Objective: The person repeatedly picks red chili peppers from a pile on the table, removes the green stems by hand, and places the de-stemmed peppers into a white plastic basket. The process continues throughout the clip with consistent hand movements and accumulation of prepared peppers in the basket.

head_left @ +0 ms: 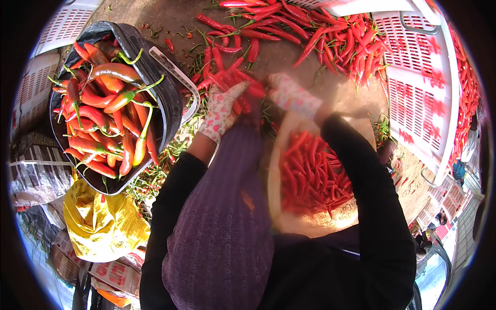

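Observation:
My left hand (223, 108), in a white glove with a pink floral print, grips a bunch of red chili peppers (224, 79). They fan out past the fingers, and their edges are somewhat blurred. Just to the right is my right hand (292, 97), in a matching glove and blurred. Its fingers curl near the tips of the bunch; whether they hold a pepper I cannot tell. Below that forearm, a pale container (274, 182) by my right leg holds many stemless red chilies (316, 174). My left leg, in purple ribbed cloth (228, 201), lies under the left wrist.
Loose red chilies (348, 42) are heaped on the ground ahead. A black bucket (164, 116) with a pale handle (190, 104) holds larger red-orange peppers at left. Green stems (155, 178) litter the ground beside it. A yellow bag (102, 224) and white slotted crate (418, 97) flank me.

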A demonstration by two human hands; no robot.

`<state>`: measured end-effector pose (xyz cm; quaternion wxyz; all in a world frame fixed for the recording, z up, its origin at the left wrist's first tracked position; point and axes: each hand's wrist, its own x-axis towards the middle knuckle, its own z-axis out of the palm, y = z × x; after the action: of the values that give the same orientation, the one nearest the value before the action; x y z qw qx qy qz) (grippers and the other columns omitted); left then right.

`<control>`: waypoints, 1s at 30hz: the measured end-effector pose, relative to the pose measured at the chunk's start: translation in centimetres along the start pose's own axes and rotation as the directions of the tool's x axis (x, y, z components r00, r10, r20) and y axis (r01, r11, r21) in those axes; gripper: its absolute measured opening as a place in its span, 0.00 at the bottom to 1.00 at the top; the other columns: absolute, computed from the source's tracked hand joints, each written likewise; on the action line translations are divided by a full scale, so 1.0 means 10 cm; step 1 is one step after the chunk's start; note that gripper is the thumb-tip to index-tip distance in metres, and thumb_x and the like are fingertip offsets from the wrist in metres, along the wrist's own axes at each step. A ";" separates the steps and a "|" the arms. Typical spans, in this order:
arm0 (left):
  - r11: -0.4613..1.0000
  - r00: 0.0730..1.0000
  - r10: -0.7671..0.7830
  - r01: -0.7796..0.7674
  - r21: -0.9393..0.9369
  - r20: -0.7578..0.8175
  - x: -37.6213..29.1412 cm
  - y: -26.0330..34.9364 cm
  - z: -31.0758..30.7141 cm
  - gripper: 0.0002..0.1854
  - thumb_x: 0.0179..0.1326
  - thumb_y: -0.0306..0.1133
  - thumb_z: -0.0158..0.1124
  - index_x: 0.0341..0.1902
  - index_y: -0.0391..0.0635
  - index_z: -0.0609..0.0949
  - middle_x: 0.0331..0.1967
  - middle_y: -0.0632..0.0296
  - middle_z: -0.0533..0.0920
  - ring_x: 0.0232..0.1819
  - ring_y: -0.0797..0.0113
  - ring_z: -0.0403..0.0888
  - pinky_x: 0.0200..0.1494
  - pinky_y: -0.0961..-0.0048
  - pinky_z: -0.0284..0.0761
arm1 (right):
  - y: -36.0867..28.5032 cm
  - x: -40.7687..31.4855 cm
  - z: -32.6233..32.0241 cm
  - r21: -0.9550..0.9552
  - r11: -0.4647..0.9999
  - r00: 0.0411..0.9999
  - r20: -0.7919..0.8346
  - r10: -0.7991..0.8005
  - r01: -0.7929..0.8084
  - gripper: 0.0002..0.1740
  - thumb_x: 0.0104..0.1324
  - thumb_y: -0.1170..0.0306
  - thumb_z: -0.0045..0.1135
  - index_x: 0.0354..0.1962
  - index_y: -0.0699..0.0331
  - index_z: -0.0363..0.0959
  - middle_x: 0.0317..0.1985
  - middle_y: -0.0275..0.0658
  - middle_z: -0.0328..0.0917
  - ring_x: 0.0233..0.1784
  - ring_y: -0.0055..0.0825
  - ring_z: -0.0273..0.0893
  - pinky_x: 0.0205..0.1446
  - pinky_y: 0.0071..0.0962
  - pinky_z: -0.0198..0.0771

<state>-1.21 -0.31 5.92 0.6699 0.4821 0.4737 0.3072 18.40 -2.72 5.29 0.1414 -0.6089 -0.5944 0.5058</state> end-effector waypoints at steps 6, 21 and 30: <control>0.995 0.979 0.054 -0.068 0.067 0.195 0.08 0.18 0.09 0.13 0.51 0.21 0.60 0.42 0.42 0.77 0.34 0.62 0.80 0.33 0.70 0.79 0.34 0.77 0.76 | 0.14 0.01 0.22 -0.285 0.957 0.994 -0.072 -0.082 0.059 0.09 0.46 0.74 0.53 0.28 0.67 0.70 0.26 0.50 0.73 0.34 0.47 0.73 0.37 0.37 0.69; 0.447 0.865 -0.421 0.459 -0.768 0.273 0.05 -0.24 -0.25 0.12 0.56 0.26 0.54 0.44 0.35 0.72 0.37 0.51 0.77 0.43 0.56 0.76 0.50 0.58 0.73 | 0.00 0.58 -0.05 -0.959 0.214 0.904 0.083 -0.420 0.187 0.12 0.56 0.71 0.45 0.36 0.64 0.72 0.38 0.45 0.74 0.38 0.36 0.76 0.33 0.32 0.71; 0.569 0.820 -0.543 0.518 -0.639 0.181 0.13 -0.28 -0.13 0.13 0.50 0.28 0.63 0.41 0.42 0.77 0.40 0.56 0.78 0.32 0.64 0.79 0.23 0.69 0.75 | 0.27 0.35 -0.34 -0.501 0.866 0.946 -0.287 -0.151 -0.014 0.12 0.45 0.73 0.54 0.32 0.66 0.72 0.29 0.51 0.73 0.35 0.49 0.72 0.37 0.35 0.69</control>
<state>-2.12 0.30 2.72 0.8477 0.0419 0.4670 0.2480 21.89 1.11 3.16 0.0921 -0.6760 -0.6953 0.2262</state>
